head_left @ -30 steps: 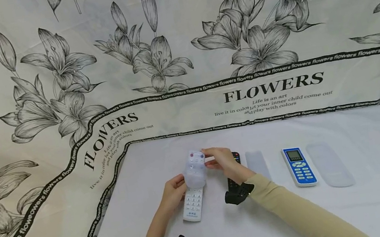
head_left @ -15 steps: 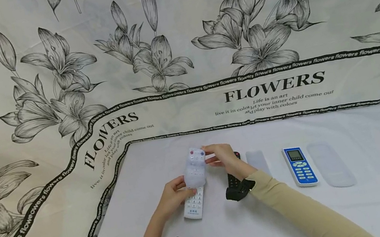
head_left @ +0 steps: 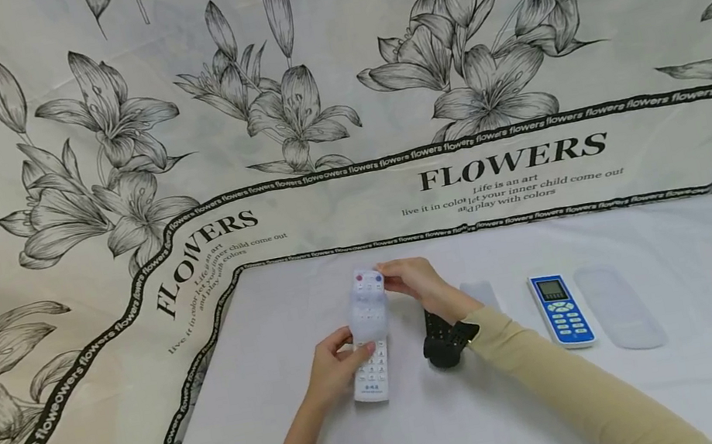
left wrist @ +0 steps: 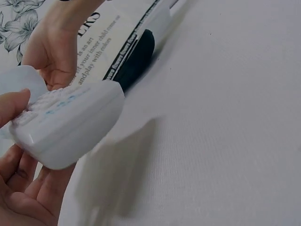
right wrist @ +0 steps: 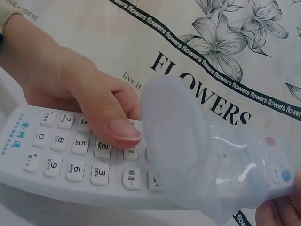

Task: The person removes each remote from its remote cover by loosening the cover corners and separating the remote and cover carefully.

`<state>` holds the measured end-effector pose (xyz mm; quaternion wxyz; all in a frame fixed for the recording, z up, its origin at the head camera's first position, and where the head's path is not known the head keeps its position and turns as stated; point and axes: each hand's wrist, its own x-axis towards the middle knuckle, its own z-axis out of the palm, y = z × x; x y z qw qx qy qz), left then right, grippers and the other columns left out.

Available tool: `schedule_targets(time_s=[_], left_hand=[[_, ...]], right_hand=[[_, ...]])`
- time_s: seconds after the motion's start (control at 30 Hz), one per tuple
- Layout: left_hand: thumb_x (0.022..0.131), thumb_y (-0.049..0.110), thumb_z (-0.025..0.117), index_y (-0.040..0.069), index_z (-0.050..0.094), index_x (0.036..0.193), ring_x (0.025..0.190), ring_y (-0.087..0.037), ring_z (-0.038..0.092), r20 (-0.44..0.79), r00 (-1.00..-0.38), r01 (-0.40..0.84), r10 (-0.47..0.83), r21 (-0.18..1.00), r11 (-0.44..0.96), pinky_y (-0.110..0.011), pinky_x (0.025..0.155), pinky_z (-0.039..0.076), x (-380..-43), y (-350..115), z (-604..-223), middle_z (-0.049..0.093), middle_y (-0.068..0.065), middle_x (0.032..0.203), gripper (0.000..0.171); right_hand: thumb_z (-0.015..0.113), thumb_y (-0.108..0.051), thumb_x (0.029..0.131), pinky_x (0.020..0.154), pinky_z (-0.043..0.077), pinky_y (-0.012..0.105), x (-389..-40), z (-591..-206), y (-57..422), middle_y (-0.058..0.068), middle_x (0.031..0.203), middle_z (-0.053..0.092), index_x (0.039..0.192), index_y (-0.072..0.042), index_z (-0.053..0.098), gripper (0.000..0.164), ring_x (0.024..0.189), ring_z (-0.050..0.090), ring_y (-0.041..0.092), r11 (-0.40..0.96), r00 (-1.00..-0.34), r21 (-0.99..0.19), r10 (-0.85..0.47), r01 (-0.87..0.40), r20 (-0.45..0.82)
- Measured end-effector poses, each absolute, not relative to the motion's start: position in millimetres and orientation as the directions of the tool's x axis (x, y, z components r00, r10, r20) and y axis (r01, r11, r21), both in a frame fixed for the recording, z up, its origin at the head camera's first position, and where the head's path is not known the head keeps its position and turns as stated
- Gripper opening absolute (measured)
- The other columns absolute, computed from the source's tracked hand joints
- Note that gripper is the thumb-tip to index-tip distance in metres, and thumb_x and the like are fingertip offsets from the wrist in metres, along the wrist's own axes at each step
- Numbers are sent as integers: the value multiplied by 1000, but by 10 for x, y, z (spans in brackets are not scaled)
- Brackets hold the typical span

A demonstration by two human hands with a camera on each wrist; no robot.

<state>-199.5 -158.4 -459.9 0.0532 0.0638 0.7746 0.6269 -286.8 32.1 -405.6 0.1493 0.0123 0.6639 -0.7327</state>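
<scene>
A white remote control (head_left: 370,378) is held above the table by my left hand (head_left: 335,371), thumb on the keys and fingers beneath, as the right wrist view shows. A translucent, soft remote cover (head_left: 368,316) sits over its far half; its near end stands up loose and folded in the right wrist view (right wrist: 176,132). At the far corner, by the red and blue buttons, my right hand (head_left: 417,282) pinches the cover's end; its fingertips are partly hidden there. In the left wrist view the lower end of the remote control (left wrist: 75,127) is bare.
A black remote (left wrist: 138,61) lies partly hidden under my right wrist. Beside it lies a translucent cover (head_left: 481,295). Farther right are a blue-and-white remote (head_left: 562,313) and another flat cover (head_left: 619,307). A flower-printed cloth (head_left: 340,209) hangs behind the white table (head_left: 469,431).
Both hands have shifted slightly away and to the right with the remote control. The cover has straightened over its upper part, and my left thumb has come onto the keys.
</scene>
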Motion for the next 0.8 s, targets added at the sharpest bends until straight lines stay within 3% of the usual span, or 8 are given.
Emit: schedule_targets(time_s=[0.3,0.47,0.6,0.8], left_hand=[[87,13,70,-4,61,120,75,-10,66,21,-985,52,169,982,181,-25,67,57,-1995,-1538,-4488,59,-9,96,39],[87,14,69,-4,61,122,75,-12,65,-6,-986,27,164,979,200,-26,67,57,-1995,-1544,-4474,65,-15,99,40],[87,15,70,-3,62,121,76,-13,67,-1,-986,32,164,979,199,-29,68,58,-2028,-1530,-4459,64,-14,99,40],[87,14,69,-4,64,118,73,-10,64,24,-991,52,135,978,201,-25,66,56,-2111,-1504,-4408,60,-10,94,36]], right_hand=[[49,-9,98,96,51,30,-2972,-3980,345,8,108,65,124,13,53,33,85,63,4,-15,-953,-987,-263,160,-150],[50,-11,99,98,50,36,-3007,-3959,359,13,111,65,117,11,58,30,89,64,10,61,-956,-991,-261,123,-134],[51,-14,99,96,52,34,-3033,-3933,361,9,106,65,112,8,59,27,87,64,9,66,-961,-991,-245,118,-131],[49,-19,99,95,52,35,-3067,-3843,384,16,120,61,125,8,54,37,91,63,11,89,-946,-995,-315,54,-79]])
